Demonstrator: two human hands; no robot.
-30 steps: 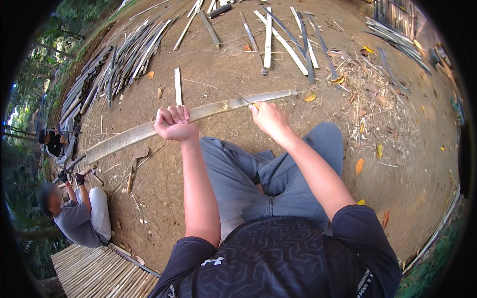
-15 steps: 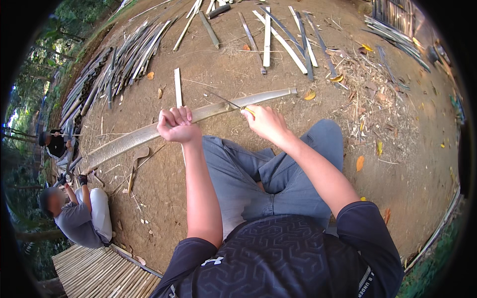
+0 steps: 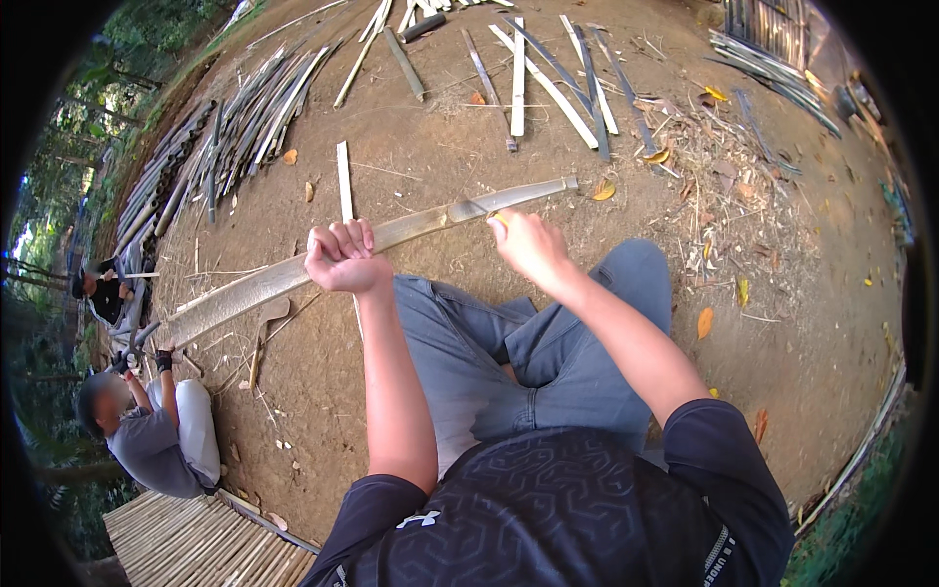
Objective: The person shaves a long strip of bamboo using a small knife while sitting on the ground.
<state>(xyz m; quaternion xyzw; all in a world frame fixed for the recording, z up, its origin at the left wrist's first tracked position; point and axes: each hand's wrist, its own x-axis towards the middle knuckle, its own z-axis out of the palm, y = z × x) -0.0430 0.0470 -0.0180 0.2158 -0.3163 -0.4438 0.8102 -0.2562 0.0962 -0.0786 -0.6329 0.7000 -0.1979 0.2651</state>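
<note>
My left hand (image 3: 340, 256) is closed, palm side up with its fingers curled, around a thin pale bamboo strip (image 3: 345, 186). The strip sticks out beyond my fingers and shows again below my wrist. Under it, a wide split bamboo length (image 3: 425, 223) slants across the ground in front of my crossed legs. In my right hand (image 3: 533, 252) is a knife (image 3: 500, 219) by its yellow handle. Its dark blade, partly hard to make out, lies over the wide bamboo, to the right of the strip.
Left of my knee lies a wooden-handled tool with a broad head (image 3: 274, 311). Bamboo strips (image 3: 518, 78) lie ahead, a long pile (image 3: 259, 117) at far left, and shavings (image 3: 709, 186) at right. Two people sit at left, one (image 3: 161, 430) near a slatted bamboo platform (image 3: 196, 538).
My right hand has moved slightly right, and the knife's blade has swung from pointing far left to a shorter-looking angle over the wide bamboo. My left hand keeps its hold.
</note>
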